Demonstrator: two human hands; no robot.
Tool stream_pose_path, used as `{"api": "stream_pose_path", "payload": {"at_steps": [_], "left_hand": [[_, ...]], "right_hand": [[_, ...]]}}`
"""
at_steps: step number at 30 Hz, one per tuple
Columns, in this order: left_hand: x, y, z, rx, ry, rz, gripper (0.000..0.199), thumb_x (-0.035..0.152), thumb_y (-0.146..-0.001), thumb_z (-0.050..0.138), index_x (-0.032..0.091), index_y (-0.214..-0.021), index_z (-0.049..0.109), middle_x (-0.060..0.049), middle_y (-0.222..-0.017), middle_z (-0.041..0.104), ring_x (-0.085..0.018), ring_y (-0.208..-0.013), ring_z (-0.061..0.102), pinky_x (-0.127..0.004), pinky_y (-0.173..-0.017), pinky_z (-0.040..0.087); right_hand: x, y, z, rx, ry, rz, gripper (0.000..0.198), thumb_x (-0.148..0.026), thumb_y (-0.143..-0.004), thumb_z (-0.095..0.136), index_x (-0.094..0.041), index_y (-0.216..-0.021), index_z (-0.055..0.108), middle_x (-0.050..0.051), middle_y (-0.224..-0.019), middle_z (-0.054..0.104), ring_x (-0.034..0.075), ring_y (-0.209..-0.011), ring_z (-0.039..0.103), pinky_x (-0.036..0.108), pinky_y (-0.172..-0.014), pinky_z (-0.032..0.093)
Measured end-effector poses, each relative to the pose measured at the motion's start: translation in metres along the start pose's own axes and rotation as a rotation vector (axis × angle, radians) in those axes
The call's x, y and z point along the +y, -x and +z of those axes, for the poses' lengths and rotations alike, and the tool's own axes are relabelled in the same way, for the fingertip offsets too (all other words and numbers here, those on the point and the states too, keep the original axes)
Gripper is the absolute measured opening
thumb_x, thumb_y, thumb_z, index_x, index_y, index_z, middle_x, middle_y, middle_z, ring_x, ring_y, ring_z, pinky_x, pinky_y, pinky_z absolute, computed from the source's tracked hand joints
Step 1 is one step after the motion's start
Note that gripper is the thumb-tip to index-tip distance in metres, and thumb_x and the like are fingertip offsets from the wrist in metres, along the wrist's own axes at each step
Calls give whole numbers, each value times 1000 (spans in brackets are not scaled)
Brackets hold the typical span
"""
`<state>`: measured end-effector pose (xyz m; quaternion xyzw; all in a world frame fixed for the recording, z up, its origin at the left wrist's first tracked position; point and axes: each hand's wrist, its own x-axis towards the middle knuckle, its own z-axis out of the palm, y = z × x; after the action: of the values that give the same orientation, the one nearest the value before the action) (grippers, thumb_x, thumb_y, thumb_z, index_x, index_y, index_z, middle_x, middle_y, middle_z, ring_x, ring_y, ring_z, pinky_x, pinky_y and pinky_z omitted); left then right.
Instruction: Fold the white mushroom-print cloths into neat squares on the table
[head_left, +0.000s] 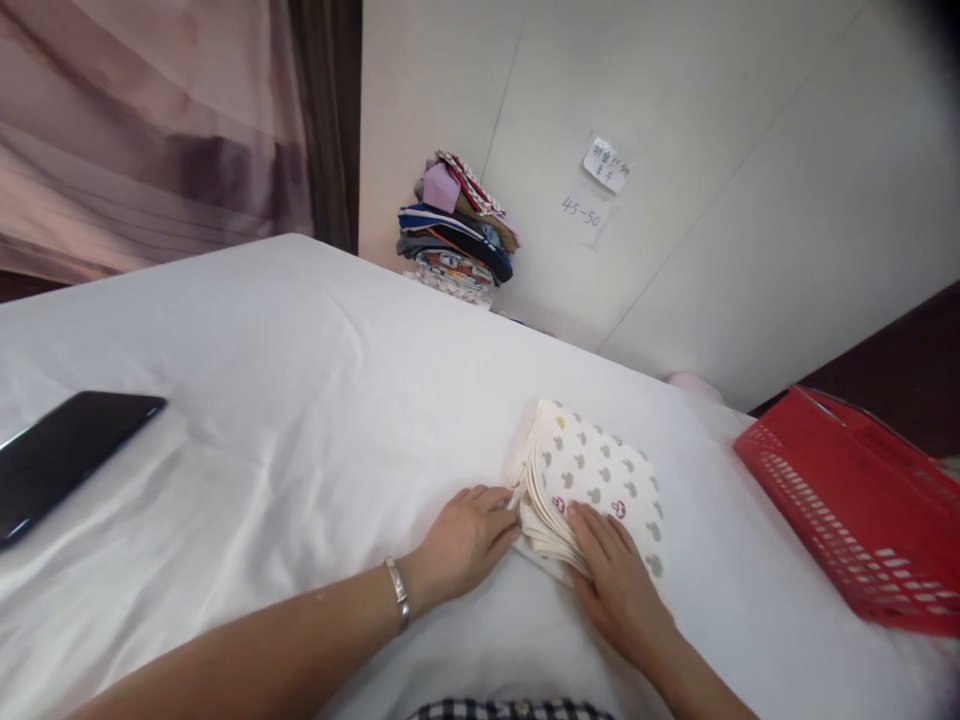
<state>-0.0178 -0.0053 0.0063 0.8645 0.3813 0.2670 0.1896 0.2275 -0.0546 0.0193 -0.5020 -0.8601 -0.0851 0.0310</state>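
Observation:
A cream cloth (600, 465) printed with grey and red mushrooms lies folded in several layers on the white-covered surface. Its layered edges face me and curve open a little. My left hand (469, 540), with a silver bracelet at the wrist, pinches the near left edge of the cloth; its fingertips are partly hidden in the fabric. The fingers of my right hand (619, 575) rest on top of the near edge, with the thumb under the layers. Whether the cloth is a garment cannot be made out.
A red plastic basket (847, 500) stands at the right. At the far left lies a black phone or tablet (71, 450). Beyond the white sheet's (300, 330) far edge, folded clothes (457, 235) are stacked against the wall, near a paper note (606, 165). A pink curtain (150, 120) hangs at left.

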Motion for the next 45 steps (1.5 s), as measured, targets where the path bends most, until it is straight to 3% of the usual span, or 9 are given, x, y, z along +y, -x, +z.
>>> {"api": "stream_pose_path", "payload": {"at_steps": [4, 11, 19, 24, 31, 39, 45], "left_hand": [[-1, 0, 0, -5, -4, -2, 22, 26, -90, 39, 22, -85, 60, -3, -100, 59, -17, -89, 53, -34, -80, 41], [-4, 1, 1, -6, -9, 8, 22, 26, -90, 39, 24, -92, 61, -2, -107, 59, -18, -93, 54, -35, -83, 42], [-5, -1, 1, 10, 28, -13, 22, 26, -89, 43, 24, -99, 62, -3, -114, 58, -16, -100, 53, -34, -89, 43], [-2, -1, -1, 16, -18, -38, 22, 28, -88, 43, 22, -100, 61, -6, -117, 56, -18, -104, 52, -35, -91, 43], [4, -4, -11, -148, -74, -185, 26, 35, -86, 45, 22, -106, 56, -4, -102, 60, -18, -94, 56, -30, -78, 45], [10, -24, -6, -203, -80, -439, 39, 46, -82, 42, 21, -111, 50, -7, -105, 59, -21, -87, 60, -31, -70, 45], [6, -43, 4, -259, -140, -553, 31, 40, -77, 49, 20, -100, 56, -9, -101, 63, -24, -91, 60, -32, -72, 44]], "right_hand": [[-1, 11, 2, 18, 50, 88, 79, -4, -68, 38, -18, -143, 16, 11, -139, 39, 25, -128, 34, 48, -102, 29], [4, 25, 7, 40, 76, 184, 83, -3, -68, 36, -23, -144, 8, 9, -138, 41, 27, -125, 37, 48, -99, 33], [6, 22, 6, 54, -76, 135, 61, -6, -76, 36, -20, -135, 38, 9, -132, 49, 25, -121, 43, 46, -95, 40], [10, 15, -5, 64, -216, 185, 49, -14, -81, 37, -20, -129, 45, 8, -125, 55, 22, -110, 53, 41, -90, 46], [3, 10, 1, 40, -166, 97, 50, -7, -76, 39, -19, -123, 52, 9, -126, 54, 25, -115, 48, 44, -93, 42], [20, 3, -26, 4, -385, 278, 44, -20, -84, 33, -24, -126, 48, 4, -120, 58, 19, -108, 55, 35, -87, 46], [17, 2, -18, -63, -320, 169, 49, -15, -80, 37, -23, -126, 48, 5, -123, 56, 21, -109, 53, 37, -89, 44]]}}
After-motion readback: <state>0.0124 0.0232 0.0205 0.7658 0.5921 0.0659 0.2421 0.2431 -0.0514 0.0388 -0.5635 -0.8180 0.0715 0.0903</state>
